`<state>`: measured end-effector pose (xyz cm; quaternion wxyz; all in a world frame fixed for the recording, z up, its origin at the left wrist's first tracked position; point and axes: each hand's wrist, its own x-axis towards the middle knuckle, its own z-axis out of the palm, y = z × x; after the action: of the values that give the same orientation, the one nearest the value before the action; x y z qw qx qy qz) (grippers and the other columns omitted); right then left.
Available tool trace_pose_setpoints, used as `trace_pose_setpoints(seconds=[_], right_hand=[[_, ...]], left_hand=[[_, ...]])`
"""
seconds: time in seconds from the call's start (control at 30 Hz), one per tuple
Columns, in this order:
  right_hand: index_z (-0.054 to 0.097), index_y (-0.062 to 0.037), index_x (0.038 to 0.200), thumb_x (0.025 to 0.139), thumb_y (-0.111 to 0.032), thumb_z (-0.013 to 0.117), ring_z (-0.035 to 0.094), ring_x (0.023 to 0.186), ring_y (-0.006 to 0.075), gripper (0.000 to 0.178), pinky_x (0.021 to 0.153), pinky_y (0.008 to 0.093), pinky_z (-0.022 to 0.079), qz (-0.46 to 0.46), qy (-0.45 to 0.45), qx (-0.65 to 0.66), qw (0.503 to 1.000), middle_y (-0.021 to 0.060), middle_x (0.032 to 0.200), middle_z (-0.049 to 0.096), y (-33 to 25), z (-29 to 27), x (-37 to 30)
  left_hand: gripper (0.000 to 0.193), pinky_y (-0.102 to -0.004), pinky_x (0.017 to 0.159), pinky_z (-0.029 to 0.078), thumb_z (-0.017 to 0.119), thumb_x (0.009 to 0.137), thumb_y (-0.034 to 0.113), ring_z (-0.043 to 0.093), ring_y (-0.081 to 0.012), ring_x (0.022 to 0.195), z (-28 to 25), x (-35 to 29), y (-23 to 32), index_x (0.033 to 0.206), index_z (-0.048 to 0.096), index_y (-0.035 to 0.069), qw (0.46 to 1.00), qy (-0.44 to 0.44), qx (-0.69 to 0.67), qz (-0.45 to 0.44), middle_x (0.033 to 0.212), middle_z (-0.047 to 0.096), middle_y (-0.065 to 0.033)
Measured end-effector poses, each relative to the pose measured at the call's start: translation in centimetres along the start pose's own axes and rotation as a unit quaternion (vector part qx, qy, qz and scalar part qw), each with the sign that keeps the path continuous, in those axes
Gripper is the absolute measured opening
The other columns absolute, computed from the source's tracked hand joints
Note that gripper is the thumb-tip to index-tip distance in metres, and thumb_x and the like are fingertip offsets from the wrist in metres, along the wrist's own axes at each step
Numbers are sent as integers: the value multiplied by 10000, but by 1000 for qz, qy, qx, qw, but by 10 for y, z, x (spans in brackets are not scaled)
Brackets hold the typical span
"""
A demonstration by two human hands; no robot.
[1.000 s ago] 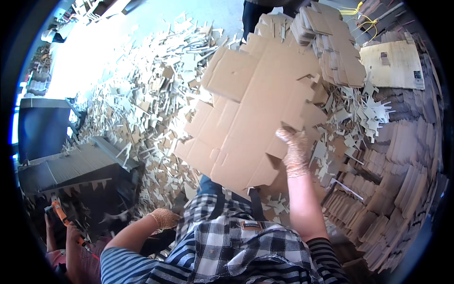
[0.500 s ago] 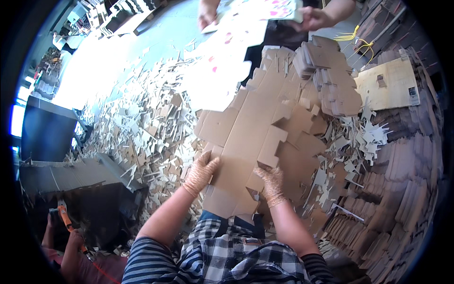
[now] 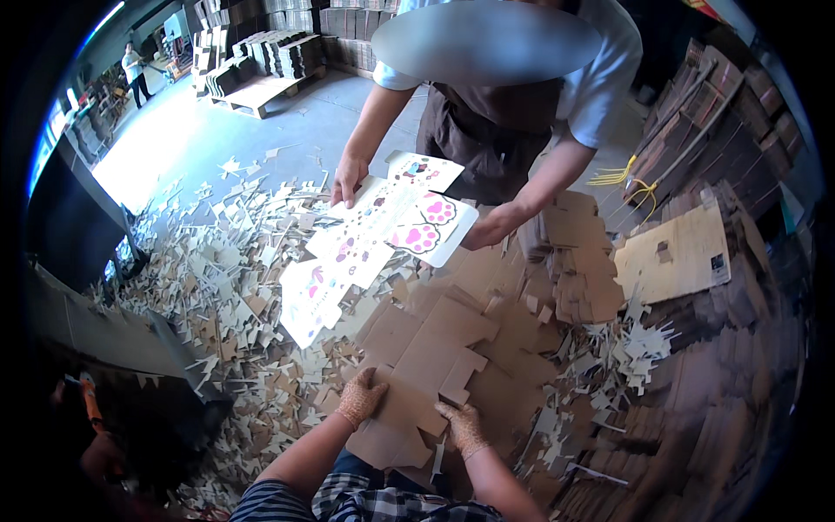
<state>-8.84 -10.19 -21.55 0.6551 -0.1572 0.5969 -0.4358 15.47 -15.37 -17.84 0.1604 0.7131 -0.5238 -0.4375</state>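
In front of my body lies a flat die-cut brown cardboard sheet (image 3: 426,352) with notched edges, tabs and crease lines. My left hand (image 3: 362,398), in a patterned glove, grips its left edge. My right hand (image 3: 464,427), gloved alike, pinches a tab on the right edge. Fingers under the sheet are hidden. Across from me, a co-worker in a dark apron (image 3: 487,130) holds a white printed cardboard blank (image 3: 361,230) with pink paw prints in both hands. It hangs above and beyond the far left part of my sheet.
More cut cardboard lies under my sheet, with a stack (image 3: 578,261) at the far right. Scraps (image 3: 226,287) cover the floor at left. A wooden board (image 3: 674,252) and tall cardboard piles (image 3: 678,383) stand right. Another person holds an orange tool (image 3: 92,402) at lower left.
The view has tipped upward, bringing the co-worker's body into sight. The printed blank now shows whole, turned and tilted in the co-worker's hands. Both my hands keep hold of the brown sheet.
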Motion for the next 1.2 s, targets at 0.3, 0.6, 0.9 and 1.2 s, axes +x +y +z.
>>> trace_pose_setpoints(seconds=[0.3,0.6,0.9,1.2], right_hand=[[507,15,1270,852,-87,733,634,1008,199,486,840,318,529,-70,25,-216,974,127,1148,637,-1,-10,-70],[576,-64,1267,873,-478,621,550,1180,433,574,1002,523,438,95,-107,-649,747,256,1233,593,47,-27,-120],[652,-34,953,943,-322,545,641,890,338,308,753,455,523,-34,-162,-660,733,167,951,659,62,-55,-149],[685,-142,1061,925,-396,543,674,955,287,322,819,402,539,28,-243,-752,612,106,1024,693,107,-170,-188]], left_hand=[[562,-443,972,484,707,845,315,613,-395,1130,-3,-2,-5,1305,555,31,999,14,-41,4,1193,649,-243],[532,-438,973,484,735,823,231,618,-398,1124,-7,-2,2,1274,577,-3,998,25,-57,-4,1175,649,-269],[511,-431,961,485,734,818,204,629,-393,1108,-5,8,-20,1264,576,11,997,33,-59,29,1170,658,-253],[518,-391,895,527,746,802,134,671,-311,1042,37,29,-59,1256,562,-35,980,27,-194,38,1113,678,-243]])
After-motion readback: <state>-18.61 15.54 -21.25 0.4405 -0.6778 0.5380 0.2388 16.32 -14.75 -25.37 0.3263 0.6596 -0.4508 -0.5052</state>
